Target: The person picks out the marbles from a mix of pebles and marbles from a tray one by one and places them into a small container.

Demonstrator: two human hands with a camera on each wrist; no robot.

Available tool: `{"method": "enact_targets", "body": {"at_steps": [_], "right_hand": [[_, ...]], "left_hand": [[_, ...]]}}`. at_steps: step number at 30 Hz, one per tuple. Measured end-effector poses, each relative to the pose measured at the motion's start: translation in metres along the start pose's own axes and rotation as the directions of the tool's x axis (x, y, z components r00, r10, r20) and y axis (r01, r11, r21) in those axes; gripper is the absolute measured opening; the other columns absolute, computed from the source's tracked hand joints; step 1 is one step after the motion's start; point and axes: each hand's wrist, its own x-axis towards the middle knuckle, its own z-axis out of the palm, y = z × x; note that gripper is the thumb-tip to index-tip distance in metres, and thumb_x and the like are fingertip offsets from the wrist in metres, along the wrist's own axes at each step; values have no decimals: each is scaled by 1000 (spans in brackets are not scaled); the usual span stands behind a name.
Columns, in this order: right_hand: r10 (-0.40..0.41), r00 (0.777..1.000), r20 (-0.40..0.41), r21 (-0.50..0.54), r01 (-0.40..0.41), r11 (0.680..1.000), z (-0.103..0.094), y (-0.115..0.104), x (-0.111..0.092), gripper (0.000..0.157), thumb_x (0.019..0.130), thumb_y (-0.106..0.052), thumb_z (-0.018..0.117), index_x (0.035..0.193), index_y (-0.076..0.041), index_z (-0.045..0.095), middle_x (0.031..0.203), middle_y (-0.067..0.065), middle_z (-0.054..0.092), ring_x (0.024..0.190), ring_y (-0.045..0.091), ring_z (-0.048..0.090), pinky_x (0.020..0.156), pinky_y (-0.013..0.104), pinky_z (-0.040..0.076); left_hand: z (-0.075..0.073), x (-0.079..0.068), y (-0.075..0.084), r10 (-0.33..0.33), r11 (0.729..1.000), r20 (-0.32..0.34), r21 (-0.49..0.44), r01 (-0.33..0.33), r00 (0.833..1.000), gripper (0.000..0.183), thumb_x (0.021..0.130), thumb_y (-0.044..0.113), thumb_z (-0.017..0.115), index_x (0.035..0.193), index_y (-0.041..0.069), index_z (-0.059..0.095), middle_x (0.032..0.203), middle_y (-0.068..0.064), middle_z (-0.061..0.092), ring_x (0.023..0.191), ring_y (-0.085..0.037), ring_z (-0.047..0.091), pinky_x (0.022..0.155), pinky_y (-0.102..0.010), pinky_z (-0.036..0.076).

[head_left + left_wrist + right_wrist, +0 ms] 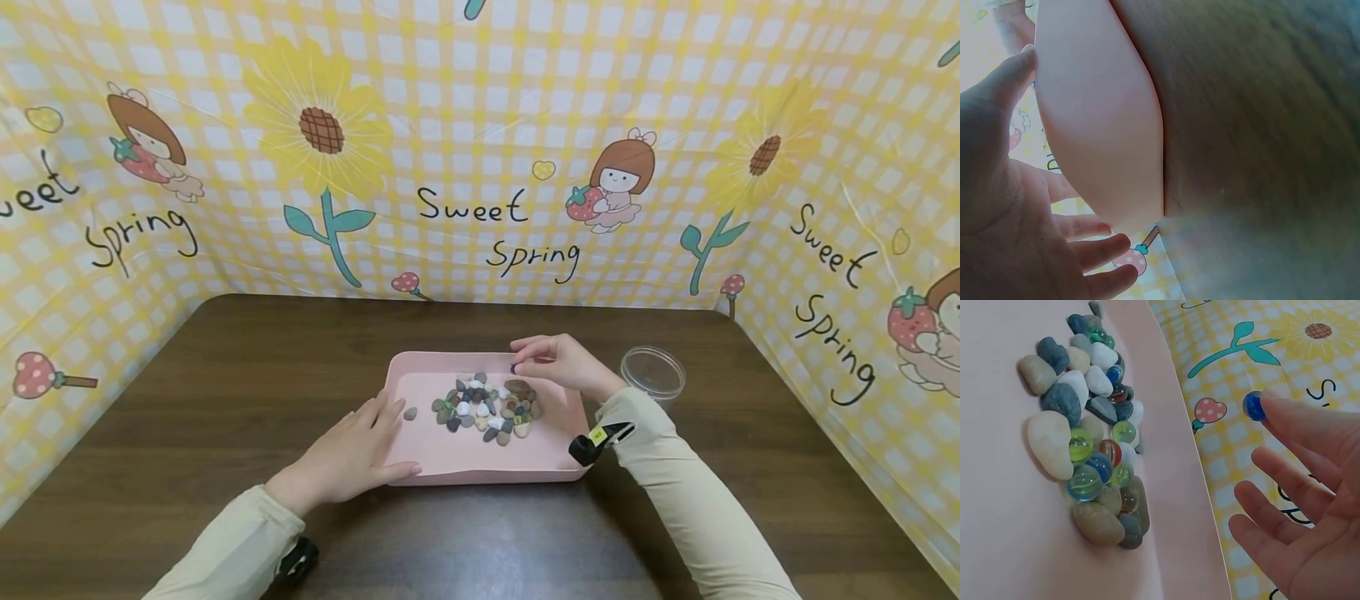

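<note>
Right hand (566,365) pinches blue marble (1252,407) above tray (457,461)
Left hand (347,454), loosely spread, touches tray; marble likely slick, best pinched mid-sides

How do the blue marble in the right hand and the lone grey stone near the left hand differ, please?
The blue marble is round and glassy, while the grey stone is less evenly shaped and dull. The marble is pinched in the right hand's fingers; the stone lies in the pink tray. Both are small.
</note>
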Motion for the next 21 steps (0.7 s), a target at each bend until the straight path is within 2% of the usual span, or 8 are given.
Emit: {"method": "enact_targets", "body": {"at_steps": [6, 15, 21], "right_hand": [[5, 1000, -2, -16, -5, 1000, 2, -3, -1, 28, 85, -22, 68, 106, -4, 70, 135, 7, 55, 127, 27, 50, 105, 43, 40], [11, 1000, -15, -3, -11, 1000, -2, -1, -6, 26, 85, -24, 69, 104, -6, 71, 134, 4, 56, 131, 23, 45, 107, 43, 37], [-19, 999, -35, -14, 19, 1000, -9, 2, -11, 26, 85, -26, 69, 103, -7, 71, 134, 5, 56, 130, 26, 47, 107, 46, 36]], "left_hand": [[-2, -1, 1, -18, 1000, 24, -1, 18, 1000, 89, 82, 62, 55, 141, -1, 36, 146, -31, 30, 131, -44, 38, 103, -57, 34], [-2, 0, 2, -15, 1000, 33, -8, 16, 999, 90, 82, 63, 54, 142, -1, 35, 147, -31, 28, 132, -44, 36, 103, -57, 33], [-2, 1, 2, -12, 1000, 26, -6, 12, 1000, 89, 82, 63, 55, 141, -1, 36, 147, -30, 28, 132, -43, 37, 103, -57, 33]]}}
